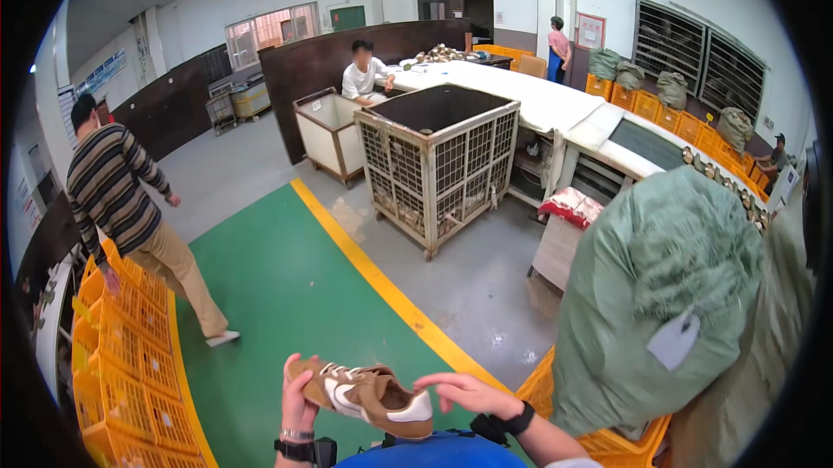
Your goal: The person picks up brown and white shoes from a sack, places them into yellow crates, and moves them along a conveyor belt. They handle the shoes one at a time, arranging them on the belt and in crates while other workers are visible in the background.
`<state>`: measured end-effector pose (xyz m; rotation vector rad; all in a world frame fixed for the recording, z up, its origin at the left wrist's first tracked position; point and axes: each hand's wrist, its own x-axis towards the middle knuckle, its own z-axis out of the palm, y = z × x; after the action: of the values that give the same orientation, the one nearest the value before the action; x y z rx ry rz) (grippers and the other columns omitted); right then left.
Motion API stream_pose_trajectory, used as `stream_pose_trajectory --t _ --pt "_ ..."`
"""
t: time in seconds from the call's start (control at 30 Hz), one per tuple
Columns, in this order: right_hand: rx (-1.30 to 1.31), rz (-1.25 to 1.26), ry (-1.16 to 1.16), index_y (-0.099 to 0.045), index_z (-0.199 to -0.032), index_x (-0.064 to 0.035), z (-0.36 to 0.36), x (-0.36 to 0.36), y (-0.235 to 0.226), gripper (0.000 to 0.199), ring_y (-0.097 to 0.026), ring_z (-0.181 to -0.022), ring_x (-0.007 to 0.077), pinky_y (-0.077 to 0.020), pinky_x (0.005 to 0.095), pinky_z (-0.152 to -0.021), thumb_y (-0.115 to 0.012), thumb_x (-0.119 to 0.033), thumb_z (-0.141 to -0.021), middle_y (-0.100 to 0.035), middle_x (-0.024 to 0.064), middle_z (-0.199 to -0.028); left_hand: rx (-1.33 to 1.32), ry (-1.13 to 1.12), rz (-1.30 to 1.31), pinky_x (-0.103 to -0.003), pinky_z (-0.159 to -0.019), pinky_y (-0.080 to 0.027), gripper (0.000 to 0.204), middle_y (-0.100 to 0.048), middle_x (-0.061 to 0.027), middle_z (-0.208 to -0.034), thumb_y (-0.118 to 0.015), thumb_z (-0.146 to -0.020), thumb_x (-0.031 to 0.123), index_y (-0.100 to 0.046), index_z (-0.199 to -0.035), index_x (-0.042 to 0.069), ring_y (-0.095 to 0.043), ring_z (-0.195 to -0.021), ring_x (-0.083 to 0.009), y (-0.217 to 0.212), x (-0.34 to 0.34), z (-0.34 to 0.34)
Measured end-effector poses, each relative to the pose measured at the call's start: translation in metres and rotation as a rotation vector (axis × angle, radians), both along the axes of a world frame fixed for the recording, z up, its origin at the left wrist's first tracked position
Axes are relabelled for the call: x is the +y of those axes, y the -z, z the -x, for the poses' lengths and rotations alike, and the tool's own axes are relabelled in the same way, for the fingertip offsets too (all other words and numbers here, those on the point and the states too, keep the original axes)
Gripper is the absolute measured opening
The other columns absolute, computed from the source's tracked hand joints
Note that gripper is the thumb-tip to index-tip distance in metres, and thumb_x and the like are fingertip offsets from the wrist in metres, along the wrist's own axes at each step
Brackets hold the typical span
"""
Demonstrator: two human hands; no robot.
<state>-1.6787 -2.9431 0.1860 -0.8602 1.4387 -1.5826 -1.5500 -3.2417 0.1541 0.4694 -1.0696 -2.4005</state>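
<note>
A small brown and white shoe [369, 396] lies on its side between my hands, low in the view. My left hand [298, 399] grips its heel end from the left. My right hand [464, 392] hovers by the toe end, fingers spread, lightly touching the white toe. Both wrists wear black bands. A blue rounded thing [434, 452] sits just below the shoe.
A big green woven sack [659, 294] rests on orange crates [625, 446] at my right. Yellow crates [130, 355] stack at the left, where a person in a striped top [117, 199] walks. A wire cage bin [438, 160] stands ahead past the yellow floor line [382, 281].
</note>
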Motion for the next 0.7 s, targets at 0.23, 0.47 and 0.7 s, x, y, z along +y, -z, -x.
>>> stream_pose_trajectory --t 0.23,0.47,0.7 --pt "0.527 -0.113 0.411 -0.065 -0.089 -0.0062 0.119 -0.015 0.001 0.024 -0.06 -0.067 0.0156 -0.048 0.0253 -0.061 -0.073 -0.025 -0.076 -0.062 0.005 -0.082 0.009 0.327 0.21 -0.042 -0.092 -0.047 0.051 -0.049 -0.0148 -0.118 -0.056 -0.085 0.005 -0.034 -0.131 0.008 -0.054 -0.104 -0.0264 -0.015 -0.004 0.248" --pt "1.136 -0.261 0.513 -0.061 -0.073 -0.0108 0.285 -0.001 -0.024 0.026 -0.058 -0.055 0.0203 -0.0458 0.0309 -0.047 -0.073 -0.034 -0.074 -0.057 -0.001 -0.074 -0.254 0.466 -0.008 -0.038 -0.087 -0.049 0.036 -0.059 -0.0114 -0.112 -0.055 -0.092 0.027 -0.051 -0.118 0.002 -0.059 -0.101 -0.0211 -0.002 0.005 0.437" --pt "0.969 -0.353 0.618 -0.059 -0.082 -0.0112 0.414 0.034 -0.024 0.031 -0.059 -0.063 0.0233 -0.0478 0.0318 -0.052 -0.074 -0.037 -0.072 -0.057 0.002 -0.083 -0.126 0.574 -0.027 -0.04 -0.097 -0.043 0.037 -0.058 -0.0137 -0.118 -0.05 -0.095 0.028 -0.051 -0.117 -0.002 -0.055 -0.11 -0.0259 0.022 0.029 0.598"
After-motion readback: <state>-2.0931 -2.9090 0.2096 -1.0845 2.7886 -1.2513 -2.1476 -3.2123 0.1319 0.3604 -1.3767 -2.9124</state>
